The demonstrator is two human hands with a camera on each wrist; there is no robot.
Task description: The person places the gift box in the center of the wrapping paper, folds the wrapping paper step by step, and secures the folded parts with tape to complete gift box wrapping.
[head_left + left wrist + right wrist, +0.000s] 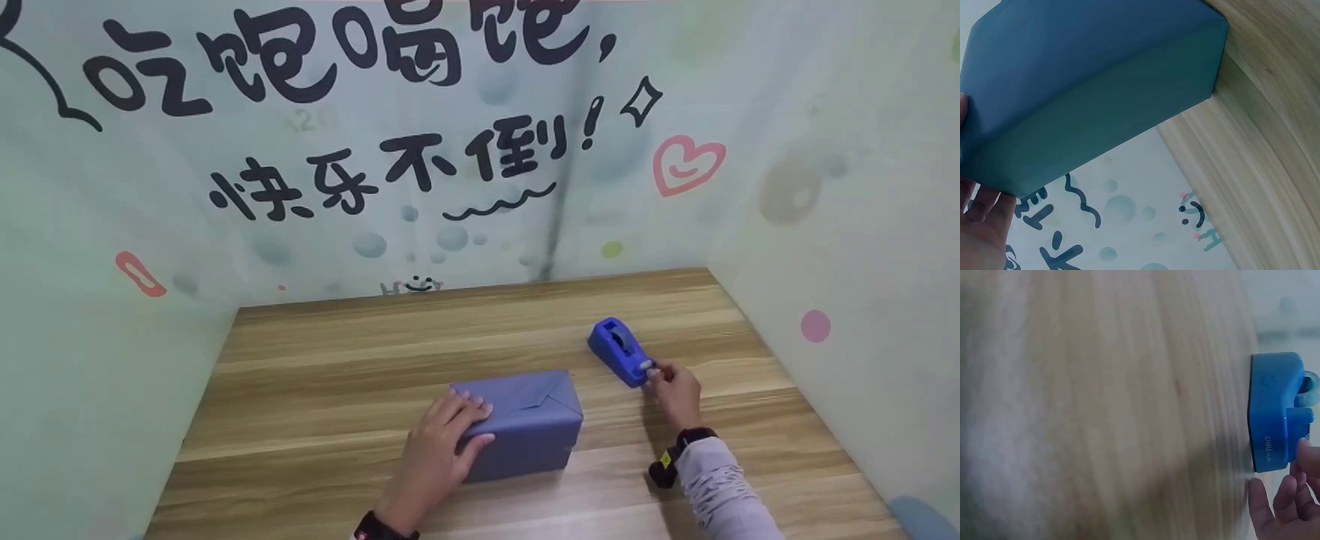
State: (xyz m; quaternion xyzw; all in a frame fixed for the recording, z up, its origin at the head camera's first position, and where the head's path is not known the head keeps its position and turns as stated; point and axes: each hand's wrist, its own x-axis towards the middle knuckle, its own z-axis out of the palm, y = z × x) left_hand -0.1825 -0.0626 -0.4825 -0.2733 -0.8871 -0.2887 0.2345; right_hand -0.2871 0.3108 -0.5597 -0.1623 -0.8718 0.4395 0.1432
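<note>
Left wrist view: wrapped box (pixel 1089 90) runs off the top and left edges, so its full outline can't be read; left hand (pixel 979 225) is only a sliver at the bottom-left corner. Right wrist view: worktop (pixel 1100 410) is smeared with blur (grain barely readable), right hand (pixel 1286 500) is cut by the right and bottom edges, tape dispenser (pixel 1276 417) roll mostly off-frame. Head view: tape end at the fingers (pixel 660 373) too small to tell.
</note>
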